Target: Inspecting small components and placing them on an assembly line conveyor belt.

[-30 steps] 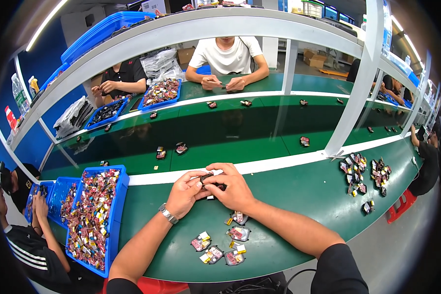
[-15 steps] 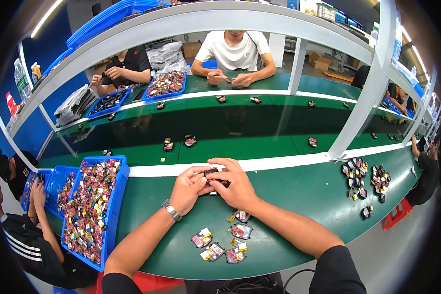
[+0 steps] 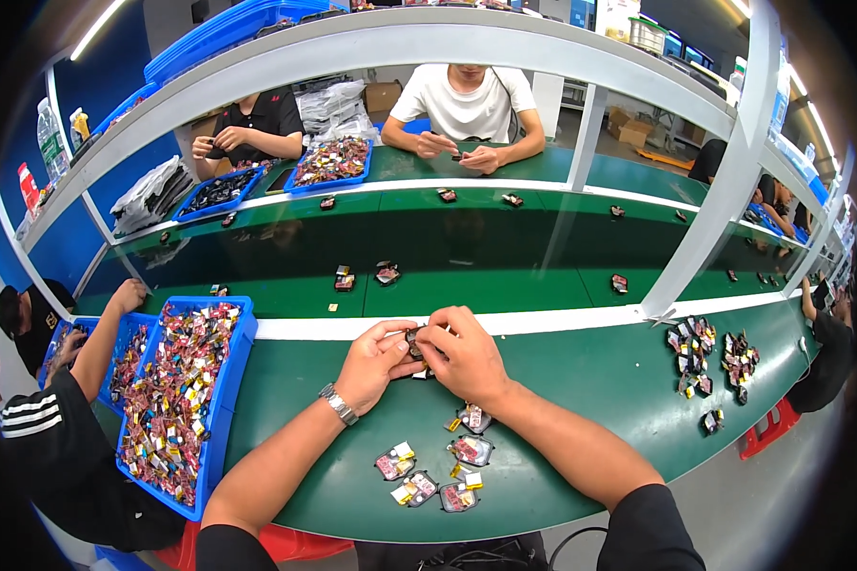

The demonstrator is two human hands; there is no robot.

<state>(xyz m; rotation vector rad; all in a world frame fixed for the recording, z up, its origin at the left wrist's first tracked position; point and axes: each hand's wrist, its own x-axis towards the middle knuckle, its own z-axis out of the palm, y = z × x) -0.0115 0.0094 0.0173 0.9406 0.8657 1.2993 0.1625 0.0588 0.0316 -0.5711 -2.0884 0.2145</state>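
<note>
Both my hands are over the green table near its white edge strip. My left hand [image 3: 372, 367] is closed on a small black casing [image 3: 413, 344], gripping its near side. The fingers of my right hand [image 3: 468, 360] are bent and pinched together at the casing's right side; whether they hold a separate part is hidden. Between my forearms lie several dark casings with red circuit boards and white-and-yellow pieces, among them one casing [image 3: 471, 450] just below my right wrist and another [image 3: 394, 462] to its left.
A blue tray [image 3: 248, 333] heaped with small red boards stands at my left. Clusters of parts [image 3: 691, 344] lie on the right. Beyond the white strip, a green conveyor [image 3: 505, 276] carries scattered pieces. A grey post [image 3: 724, 181] rises at the right. Co-workers sit opposite and at left.
My right fingers have lifted and bunched to a pinch at the casing. At left, a co-worker's arm has reached out toward the conveyor. Conveyor pieces appear slightly further right.
</note>
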